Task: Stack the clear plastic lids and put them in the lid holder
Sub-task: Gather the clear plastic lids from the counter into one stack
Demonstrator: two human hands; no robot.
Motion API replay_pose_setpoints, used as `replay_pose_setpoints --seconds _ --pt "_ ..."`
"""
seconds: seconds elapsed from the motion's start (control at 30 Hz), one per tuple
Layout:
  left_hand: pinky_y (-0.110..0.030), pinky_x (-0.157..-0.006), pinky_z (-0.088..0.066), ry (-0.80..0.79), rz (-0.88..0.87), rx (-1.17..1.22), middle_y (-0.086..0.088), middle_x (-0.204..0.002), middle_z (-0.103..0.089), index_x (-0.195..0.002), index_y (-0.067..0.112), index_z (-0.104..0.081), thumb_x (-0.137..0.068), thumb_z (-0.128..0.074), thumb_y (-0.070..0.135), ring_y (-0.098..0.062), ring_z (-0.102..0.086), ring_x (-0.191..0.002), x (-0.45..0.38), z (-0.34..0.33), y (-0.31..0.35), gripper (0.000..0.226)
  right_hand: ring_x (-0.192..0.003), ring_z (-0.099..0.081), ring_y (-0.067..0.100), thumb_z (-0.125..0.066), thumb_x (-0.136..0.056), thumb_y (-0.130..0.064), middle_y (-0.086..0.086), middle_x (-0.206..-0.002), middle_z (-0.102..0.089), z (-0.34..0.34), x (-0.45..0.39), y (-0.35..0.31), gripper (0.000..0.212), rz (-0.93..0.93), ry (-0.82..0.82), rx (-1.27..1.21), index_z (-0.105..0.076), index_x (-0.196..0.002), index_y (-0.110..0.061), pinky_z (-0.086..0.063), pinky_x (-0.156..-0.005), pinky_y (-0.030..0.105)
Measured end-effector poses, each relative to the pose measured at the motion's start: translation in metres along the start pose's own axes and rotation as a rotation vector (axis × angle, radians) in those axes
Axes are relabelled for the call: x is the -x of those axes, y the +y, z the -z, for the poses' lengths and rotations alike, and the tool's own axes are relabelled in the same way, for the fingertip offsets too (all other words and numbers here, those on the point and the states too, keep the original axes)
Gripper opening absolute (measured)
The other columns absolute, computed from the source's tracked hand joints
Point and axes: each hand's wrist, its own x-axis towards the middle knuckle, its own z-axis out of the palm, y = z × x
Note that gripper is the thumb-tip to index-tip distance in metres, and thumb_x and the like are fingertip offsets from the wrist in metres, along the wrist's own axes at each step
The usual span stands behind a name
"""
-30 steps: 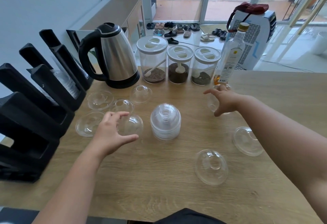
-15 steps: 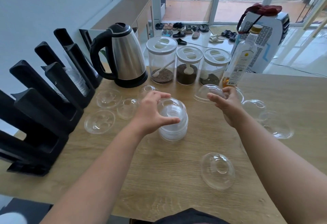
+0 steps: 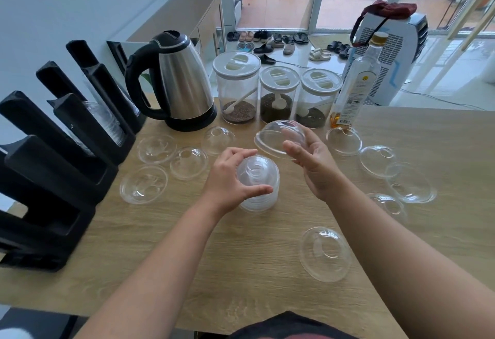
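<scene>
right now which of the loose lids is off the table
The dome lid in the right hand, held tilted above the stack that the left hand steadies. Every other loose lid lies flat on the table.

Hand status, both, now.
Left hand: closed around the lid stack on the table.
Right hand: holding one dome lid in the air.

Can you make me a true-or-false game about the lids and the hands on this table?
1. The right hand holds a clear lid in the air. True.
2. The left hand rests on the lid stack. True.
3. The kettle lies on its side. False: it stands upright.
4. All three jars are open. False: each has a white cap on.
5. Every lid is already stacked. False: loose lids lie around the table.
</scene>
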Motion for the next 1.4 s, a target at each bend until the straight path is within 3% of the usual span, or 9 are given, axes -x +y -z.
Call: replay_pose_setpoints --seconds 0.13,0.3,0.43,0.63,0.77,0.97,1.1,1.23,1.4 --pt "-0.036 -0.101 -0.045 0.003 -0.002 -0.011 0.013 -0.119 -0.055 -0.129 0.03 -0.055 -0.05 -0.087 0.063 -0.012 -0.052 -0.115 -0.001 -0.003 0.0 0.092 -0.131 -0.046 0.019 -0.083 -0.059 -0.042 -0.002 -0.14 -0.054 -0.012 0.006 0.005 0.086 0.017 -0.033 0.062 -0.05 -0.137 -0.029 -0.04 -0.109 0.044" --pt "-0.03 -0.103 -0.039 0.005 0.057 0.102 0.018 -0.132 -0.053 -0.138 0.047 -0.034 -0.042 -0.087 0.067 -0.008 -0.046 -0.126 0.003 -0.005 -0.001 0.112 -0.133 -0.043 0.013 -0.085 -0.059 -0.046 -0.014 -0.14 -0.051 -0.02 0.011 0.012 0.085 0.045 -0.068 0.158 -0.048 -0.135 -0.039 -0.04 -0.108 0.048" --pt "-0.037 -0.113 -0.035 -0.036 0.145 0.263 0.02 -0.149 -0.038 -0.15 0.046 -0.017 -0.037 -0.093 0.062 -0.002 -0.036 -0.137 0.013 0.001 -0.008 0.137 -0.132 -0.042 0.009 -0.086 -0.056 -0.057 -0.011 -0.139 -0.049 -0.026 0.015 0.021 0.088 0.114 -0.081 0.333 -0.046 -0.133 -0.043 -0.039 -0.108 0.04" --pt "-0.033 -0.114 -0.022 -0.022 0.205 0.168 0.022 -0.153 -0.033 -0.153 0.042 -0.012 -0.032 -0.087 0.071 0.001 -0.024 -0.141 0.035 0.022 -0.032 0.145 -0.135 -0.031 0.018 -0.08 -0.05 -0.071 -0.004 -0.142 -0.036 -0.026 0.014 0.039 0.09 0.011 -0.081 0.562 -0.036 -0.129 -0.063 -0.033 -0.111 0.053" --pt "-0.034 -0.114 -0.022 0.026 0.226 0.064 0.014 -0.154 -0.034 -0.154 0.034 -0.021 -0.04 -0.081 0.075 -0.006 -0.025 -0.141 0.041 0.043 -0.047 0.136 -0.135 -0.029 0.014 -0.082 -0.055 -0.064 -0.007 -0.141 -0.036 -0.023 0.018 0.048 0.089 -0.022 -0.104 0.525 -0.037 -0.132 -0.059 -0.03 -0.113 0.049" --pt "-0.037 -0.11 -0.021 0.076 0.223 -0.184 0.006 -0.151 -0.038 -0.147 0.026 -0.042 -0.086 -0.051 0.068 -0.017 -0.025 -0.137 0.027 0.056 -0.072 0.075 -0.141 -0.024 0.014 -0.084 -0.052 -0.064 -0.007 -0.149 -0.033 -0.017 0.015 0.04 0.1 -0.017 -0.134 0.48 -0.032 -0.137 -0.059 -0.024 -0.114 0.045" --pt "-0.049 -0.114 -0.028 -0.021 0.25 -0.576 0.002 -0.157 -0.031 -0.149 0.024 -0.038 -0.091 -0.054 0.053 -0.026 -0.02 -0.139 0.013 0.061 -0.091 0.067 -0.141 -0.03 0.015 -0.07 -0.078 -0.055 -0.005 -0.152 -0.035 0.017 0.001 0.026 0.075 0.081 0.087 0.399 -0.038 -0.144 -0.04 -0.027 -0.114 0.044" --pt "-0.05 -0.113 -0.03 -0.103 0.278 -0.707 0.002 -0.158 -0.029 -0.151 0.023 -0.036 -0.092 -0.052 0.056 -0.026 -0.02 -0.139 0.004 0.06 -0.093 0.069 -0.138 -0.029 0.032 -0.06 -0.088 -0.046 0.008 -0.152 -0.035 0.083 -0.032 0.015 0.062 -0.098 0.489 0.968 -0.042 -0.144 -0.026 -0.027 -0.112 0.051" --pt "-0.043 -0.1 -0.041 0.013 0.136 -0.647 -0.001 -0.133 -0.054 -0.137 0.019 -0.056 -0.089 -0.066 0.041 -0.028 -0.039 -0.124 0.007 0.052 -0.082 0.054 -0.144 -0.007 0.036 -0.056 -0.087 -0.05 0.007 -0.161 -0.007 0.121 -0.053 0.023 0.067 -0.389 0.394 1.342 -0.033 -0.148 -0.033 -0.013 -0.114 0.054"
